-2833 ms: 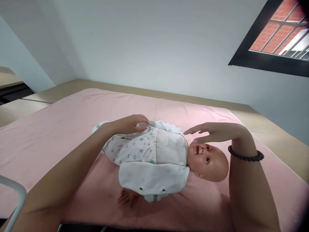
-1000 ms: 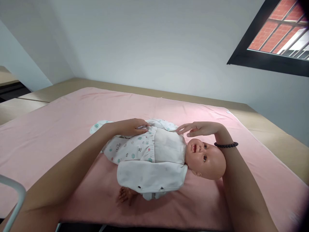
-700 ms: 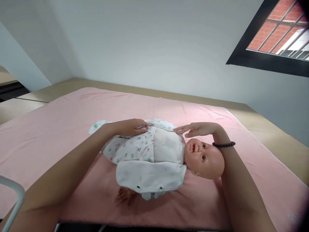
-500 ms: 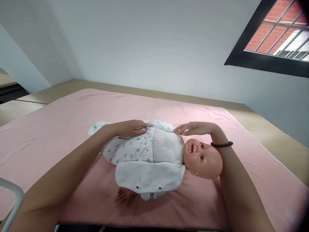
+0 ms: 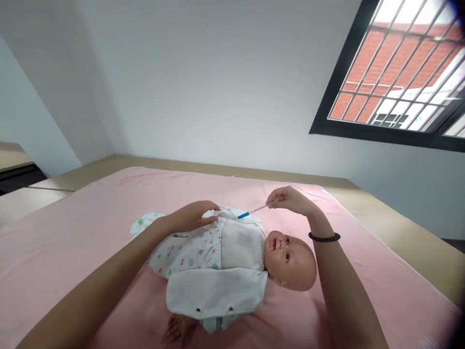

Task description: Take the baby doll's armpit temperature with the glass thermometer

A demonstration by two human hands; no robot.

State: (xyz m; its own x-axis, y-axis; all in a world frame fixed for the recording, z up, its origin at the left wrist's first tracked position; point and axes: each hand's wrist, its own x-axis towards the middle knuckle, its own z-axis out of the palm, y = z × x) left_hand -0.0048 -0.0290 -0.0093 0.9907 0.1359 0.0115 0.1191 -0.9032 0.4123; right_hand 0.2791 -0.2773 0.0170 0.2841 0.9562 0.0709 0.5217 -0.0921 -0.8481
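Note:
A baby doll [image 5: 292,261] lies on its back on a pink sheet [image 5: 109,194], head to the right, mouth and eyes showing. Its white top [image 5: 218,291] is spread open over a white undershirt [image 5: 241,245], and it wears patterned trousers [image 5: 189,249]. My right hand [image 5: 283,198], above the doll's shoulder, pinches the end of a thin stick with a blue tip [image 5: 244,215], like a thermometer. The tip points left, over the far flap of the top. My left hand [image 5: 198,215] rests on the trousers near the waistband, fingers apart.
Beyond the sheet runs the wooden edge [image 5: 181,165] of the table, against a grey-white wall [image 5: 218,97]. A barred window [image 5: 385,72] is at the upper right. One brown doll hand [image 5: 176,329] sticks out at the near side.
The view has tilted up. My right hand has lifted off the doll's chest area, and the blue-tipped stick now shows in its fingers. My left hand stays at the waist.

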